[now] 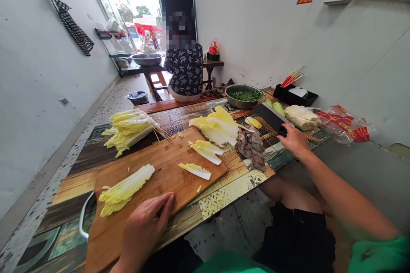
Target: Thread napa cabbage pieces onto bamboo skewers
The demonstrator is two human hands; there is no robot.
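My right hand (pixel 294 139) grips the black handle of a cleaver (pixel 269 117), whose dark broad blade lies low over the table's right side, above some thin skewers (pixel 315 138). My left hand (pixel 145 224) rests with curled fingers on the front edge of the wooden cutting board (pixel 173 157); nothing shows in it. Just beyond it on the board is a stack of napa cabbage leaves (pixel 126 189). Two cut leaf pieces (pixel 206 152) lie on the board's right part. Larger loose leaves (pixel 216 127) sit at its far right corner.
Skewered cabbage leaves (pixel 130 130) are piled at the far left. On the right are a crumpled rag (pixel 251 147), a metal bowl of greens (pixel 244 95), a cabbage head (pixel 303 117), a black tray (pixel 296 95) and a plastic bag (pixel 347 124). A person (pixel 185 70) sits beyond the table.
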